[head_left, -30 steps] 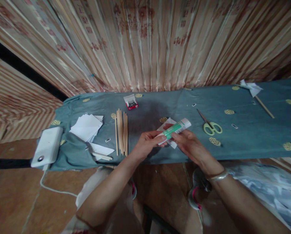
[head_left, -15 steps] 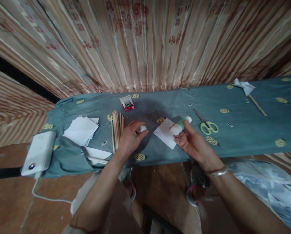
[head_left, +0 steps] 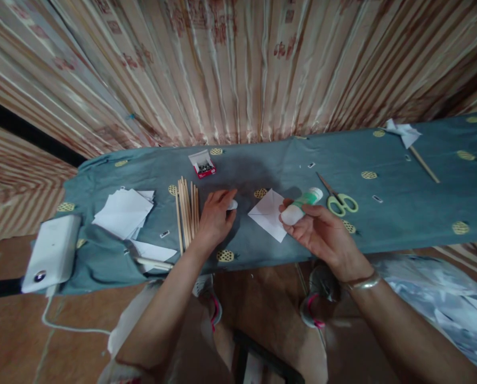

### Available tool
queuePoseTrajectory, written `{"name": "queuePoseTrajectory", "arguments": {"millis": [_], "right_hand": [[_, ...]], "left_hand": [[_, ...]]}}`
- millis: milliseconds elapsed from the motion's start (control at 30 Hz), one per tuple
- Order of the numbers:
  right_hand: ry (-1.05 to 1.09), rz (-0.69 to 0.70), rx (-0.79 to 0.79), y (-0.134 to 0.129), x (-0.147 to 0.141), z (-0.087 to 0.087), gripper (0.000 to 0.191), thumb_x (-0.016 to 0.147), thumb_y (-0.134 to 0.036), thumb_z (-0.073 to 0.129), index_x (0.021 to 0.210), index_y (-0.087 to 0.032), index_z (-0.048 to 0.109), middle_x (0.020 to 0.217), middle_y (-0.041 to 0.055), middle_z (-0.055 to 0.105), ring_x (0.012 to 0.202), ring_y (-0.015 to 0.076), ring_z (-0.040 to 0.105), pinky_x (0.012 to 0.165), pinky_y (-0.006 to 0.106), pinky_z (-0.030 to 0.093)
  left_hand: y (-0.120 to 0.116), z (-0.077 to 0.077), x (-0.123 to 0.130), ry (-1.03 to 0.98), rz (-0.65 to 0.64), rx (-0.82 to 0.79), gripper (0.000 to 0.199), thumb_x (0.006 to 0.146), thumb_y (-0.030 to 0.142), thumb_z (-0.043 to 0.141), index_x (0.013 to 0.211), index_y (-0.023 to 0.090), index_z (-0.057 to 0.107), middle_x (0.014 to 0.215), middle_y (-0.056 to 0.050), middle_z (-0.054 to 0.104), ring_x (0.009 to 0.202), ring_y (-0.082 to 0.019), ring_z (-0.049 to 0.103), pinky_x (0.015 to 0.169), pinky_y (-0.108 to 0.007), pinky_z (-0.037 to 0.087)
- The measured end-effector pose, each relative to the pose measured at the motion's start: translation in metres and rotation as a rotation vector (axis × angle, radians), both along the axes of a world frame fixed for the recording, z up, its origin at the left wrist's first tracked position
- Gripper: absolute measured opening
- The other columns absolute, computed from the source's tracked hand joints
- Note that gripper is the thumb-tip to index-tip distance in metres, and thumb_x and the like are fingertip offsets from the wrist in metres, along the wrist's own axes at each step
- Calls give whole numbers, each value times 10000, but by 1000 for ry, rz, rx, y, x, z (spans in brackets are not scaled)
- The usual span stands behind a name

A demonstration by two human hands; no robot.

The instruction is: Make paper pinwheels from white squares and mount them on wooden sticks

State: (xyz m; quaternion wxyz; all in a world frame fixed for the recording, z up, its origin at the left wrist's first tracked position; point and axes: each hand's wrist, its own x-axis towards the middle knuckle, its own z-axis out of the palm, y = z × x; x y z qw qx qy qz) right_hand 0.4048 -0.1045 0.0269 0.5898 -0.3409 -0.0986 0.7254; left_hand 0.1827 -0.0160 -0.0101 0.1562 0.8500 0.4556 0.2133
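My right hand (head_left: pixel 324 234) is closed around a green and white glue stick (head_left: pixel 305 200), tilted over the right edge of a white paper square (head_left: pixel 268 214). The square lies on the cloth with crease lines across it. Between the fingers of my left hand (head_left: pixel 216 217) sits a small white cap (head_left: pixel 232 205), partly hidden by them. Just left of that hand lie several thin wooden sticks (head_left: pixel 187 208). Scissors with light green handles (head_left: pixel 342 203) rest to the right of the glue stick.
A red box of small metal pins (head_left: pixel 205 169) stands open at the back. Paper sheets (head_left: pixel 124 213) are stacked at left, near a white power bank (head_left: pixel 52 253) with a cable. A paper pinwheel on a stick (head_left: pixel 409 136) lies far right on the green cloth (head_left: pixel 414 213).
My right hand has turned the glue stick, so more of its green label shows. My left hand's fingers have shifted over the cap. The whole view has moved slightly.
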Motion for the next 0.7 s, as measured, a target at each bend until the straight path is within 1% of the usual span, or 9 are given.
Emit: {"name": "queuePoseTrajectory", "arguments": {"millis": [100,200,300,367,433,500,567,700], "right_hand": [[-51,22,-22,-1,1,1,225,667,-129,659,883,-191,661,825,20,769,818,149,722,788,239,589],[-121,19,-23,-2,2,1,271,651,-138,635,909,-219,658,810,9,762,892,182,716,843,311,582],[-169,32,-5,-3,3,-1,251,648,-159,652,890,-227,656,845,14,761,942,199,709,870,339,577],[-169,32,-6,-3,3,-2,193,677,-208,691,867,-221,663,874,23,763,918,195,715,850,330,588],[-161,-3,-10,-3,3,-5,165,709,-285,736,847,-221,672,889,20,764,894,185,719,824,313,600],[-155,-38,-13,-2,2,-8,197,708,-348,777,827,-226,677,878,7,763,885,179,720,819,303,607],[-145,-44,-12,-1,2,-10,245,671,-367,820,817,-229,681,859,-2,761,864,180,722,823,306,612],[-115,-16,0,1,-1,-11,324,610,-380,864,833,-226,686,835,-12,752,808,179,719,805,324,621]], "left_hand": [[3,-2,1,-19,2,-11,464,860,191,539,1321,143,529,1214,-132,596,1124,-274,526,1014,-472,430],[5,-5,3,-37,18,-6,470,862,190,541,1329,141,515,1224,-136,598,1154,-274,521,1027,-472,420],[6,-7,4,-34,28,-3,461,852,173,543,1310,128,528,1220,-142,605,1155,-277,527,1027,-470,422],[5,-6,4,-30,22,2,467,842,168,550,1308,138,528,1231,-138,602,1168,-277,527,1035,-476,416],[4,-4,3,-23,19,20,492,834,175,562,1323,149,511,1294,-142,569,1219,-287,499,1051,-495,399],[2,-1,3,-18,32,52,509,831,183,569,1334,156,497,1367,-149,519,1270,-304,457,1055,-517,386],[0,2,4,-28,52,96,513,826,181,571,1333,162,495,1414,-152,477,1298,-311,430,1051,-521,384],[-4,9,11,-97,61,189,494,811,150,568,1301,177,510,1415,-138,480,1292,-284,436,1050,-477,382]]}}
